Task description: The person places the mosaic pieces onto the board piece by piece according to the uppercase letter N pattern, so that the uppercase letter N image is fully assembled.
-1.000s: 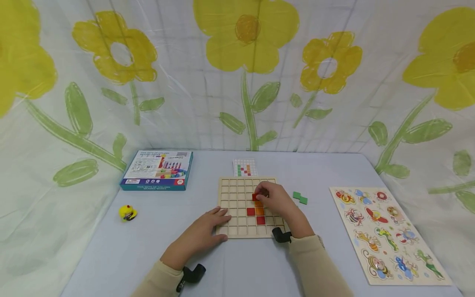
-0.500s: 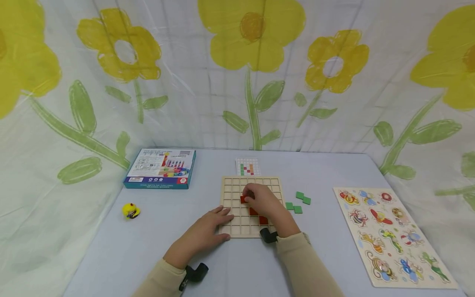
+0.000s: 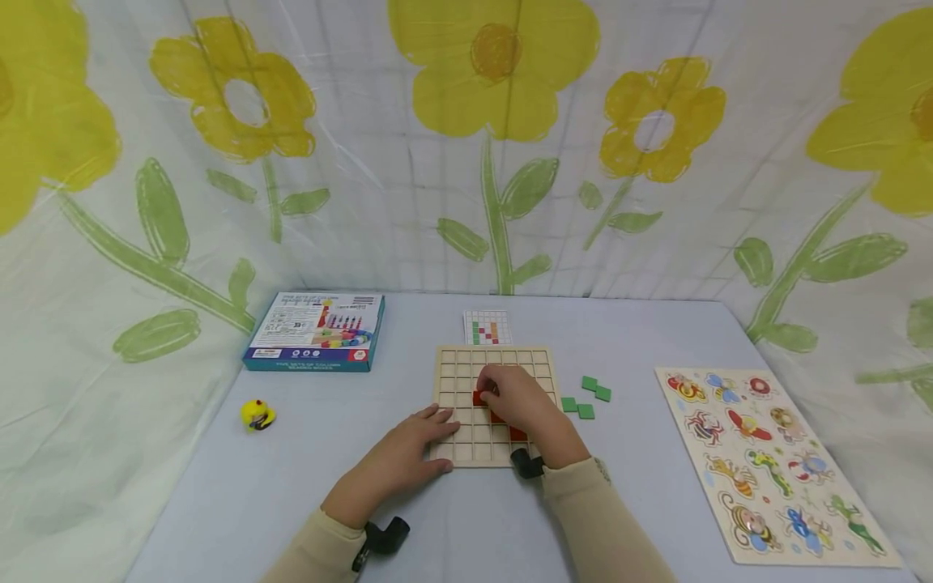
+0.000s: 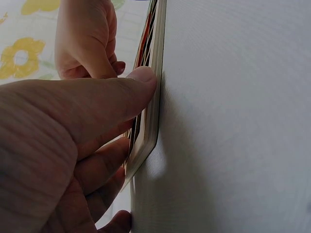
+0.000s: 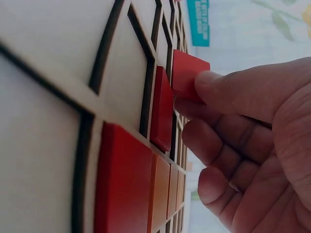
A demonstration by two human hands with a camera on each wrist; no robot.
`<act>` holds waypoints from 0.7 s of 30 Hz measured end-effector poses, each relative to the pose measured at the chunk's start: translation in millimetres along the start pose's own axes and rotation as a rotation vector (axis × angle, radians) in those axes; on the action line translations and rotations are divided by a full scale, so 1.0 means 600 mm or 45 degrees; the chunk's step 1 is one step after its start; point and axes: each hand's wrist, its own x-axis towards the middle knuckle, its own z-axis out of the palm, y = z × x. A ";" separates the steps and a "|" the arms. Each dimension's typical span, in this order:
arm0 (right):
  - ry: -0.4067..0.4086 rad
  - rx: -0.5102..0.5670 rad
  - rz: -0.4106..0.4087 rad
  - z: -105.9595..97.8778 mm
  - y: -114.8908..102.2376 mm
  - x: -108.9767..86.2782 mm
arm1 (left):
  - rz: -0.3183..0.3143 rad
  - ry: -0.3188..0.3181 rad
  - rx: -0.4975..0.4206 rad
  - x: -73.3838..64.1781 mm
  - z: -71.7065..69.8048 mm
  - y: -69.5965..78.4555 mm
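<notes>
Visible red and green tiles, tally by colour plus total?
Red tiles: 3 (1 in the right hand, 2 on the board)
Green tiles: 4 (on the table)
Total: 7

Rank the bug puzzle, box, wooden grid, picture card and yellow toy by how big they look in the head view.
Largest to smallest:
1. Bug puzzle
2. Wooden grid, by its outline, since hands cover part
3. Box
4. Picture card
5. Yellow toy
</notes>
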 end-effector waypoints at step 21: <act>0.001 -0.099 -0.056 0.002 -0.003 0.000 | 0.005 0.001 0.007 -0.001 0.001 -0.001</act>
